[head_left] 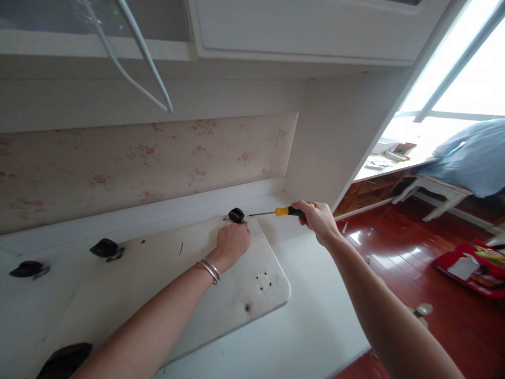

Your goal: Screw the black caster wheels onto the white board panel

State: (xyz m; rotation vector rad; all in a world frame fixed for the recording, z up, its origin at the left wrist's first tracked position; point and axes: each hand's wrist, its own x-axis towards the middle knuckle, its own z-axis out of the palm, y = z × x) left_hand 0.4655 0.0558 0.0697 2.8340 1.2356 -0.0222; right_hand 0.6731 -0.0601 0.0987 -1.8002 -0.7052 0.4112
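My right hand (319,220) is closed around the black-and-yellow handle of a screwdriver (284,211). Its thin shaft points left, with the tip close to the base of a black caster wheel (236,215). Fingers curled, my left hand (232,241) grips this caster at the far edge of a white board (209,284) with rounded corners. Whether the tip touches a screw is too small to tell. Near the board's right end is a square patch with several screw holes (263,281). Farther left stand two more black casters (104,247) (28,269).
White cabinets (307,31) overhang the work surface, and a white cable loop (148,58) dangles from a shelf. A side panel (347,116) rises at right. Beyond it, a red toolbox (473,271) lies on the red floor near a white bench (445,197). A dark object (67,358) sits at lower left.
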